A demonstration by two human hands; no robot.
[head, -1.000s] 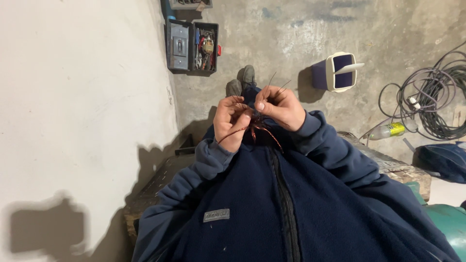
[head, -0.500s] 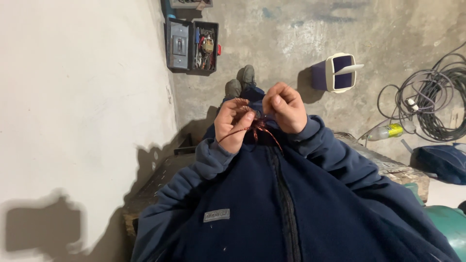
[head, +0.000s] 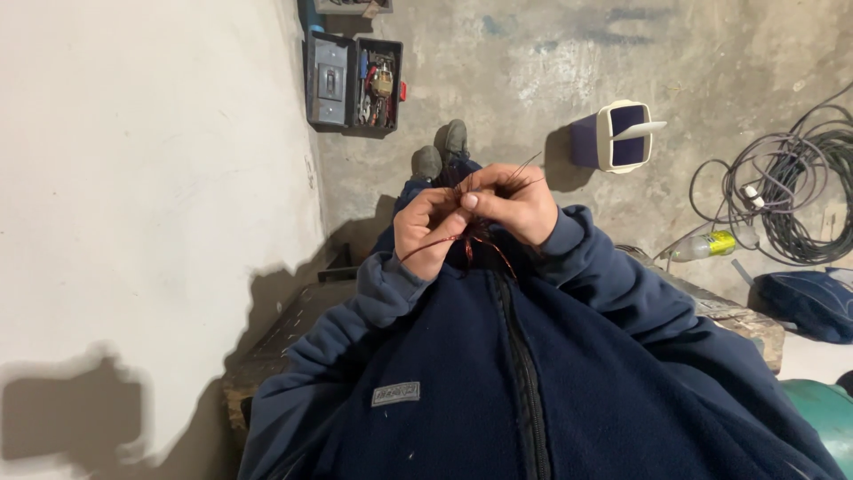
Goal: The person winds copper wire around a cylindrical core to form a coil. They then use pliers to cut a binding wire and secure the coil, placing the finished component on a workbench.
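Both hands meet in front of the chest, above the jacket (head: 533, 391) zip. The left hand (head: 433, 229) has its grip closed on thin reddish wire (head: 444, 242), which loops out below the fingers. The right hand (head: 511, 204) touches it, its grip pinching the wire ends that stick up past the fingertips. Beyond the grip lie shoes (head: 442, 151), an open toolbox (head: 354, 82) and a small cooler (head: 617, 135); to its right, a cable coil (head: 791, 196).

Thin reddish copper wire (head: 462, 238), bent in loops, strands sticking up, held at chest between both hands.
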